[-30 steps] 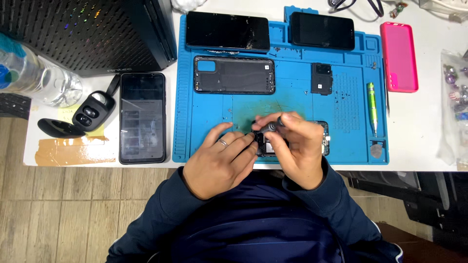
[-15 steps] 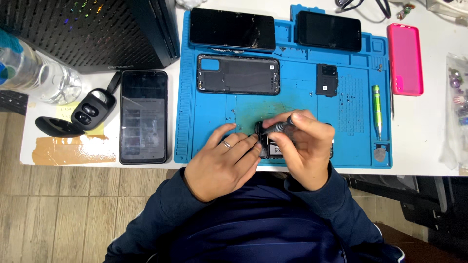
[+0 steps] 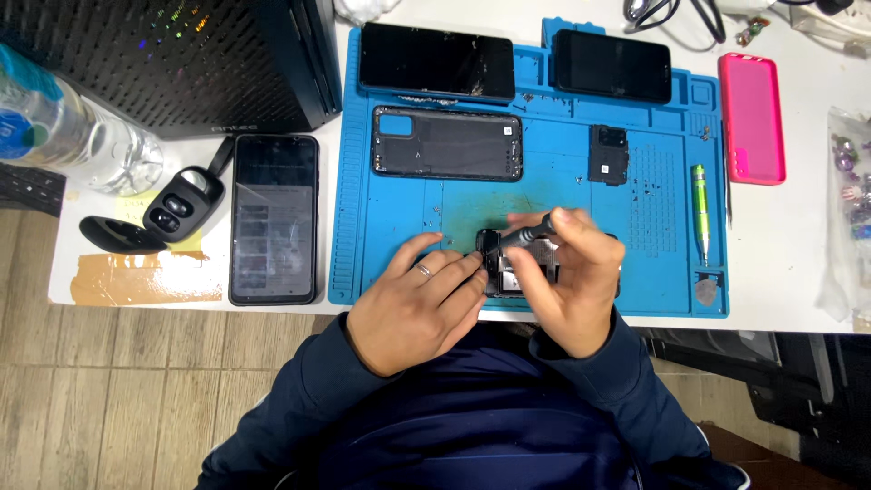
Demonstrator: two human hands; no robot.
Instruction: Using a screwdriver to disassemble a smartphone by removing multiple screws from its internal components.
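An opened black smartphone with its internals exposed (image 3: 519,265) is shown lying on the blue silicone repair mat (image 3: 399,227), at the mat's near edge, with its long axis running left to right along that edge. The left hand (image 3: 419,308) is laid against the phone's left end, fingers curled and pressing on its frame, so that the device is steadied. The right hand (image 3: 570,283) is closed in a pinching grip around a slim black screwdriver (image 3: 528,233), which is held tilted, its tip seemingly directed down and to the left toward the phone's upper left corner; the exact contact point is hidden by the fingers. The phone is thus placed directly beneath both hands, the right being nearer its middle.

Farther back on the mat, a detached black back cover (image 3: 447,143) is seen, with a small black camera-frame part (image 3: 608,154) to its right and a green-handled screwdriver (image 3: 699,204) near the mat's right edge. Bare mat is left between the phone and the back cover. Left of the mat, on the white counter (image 3: 789,245), a dark-screened phone (image 3: 274,218) is laid.
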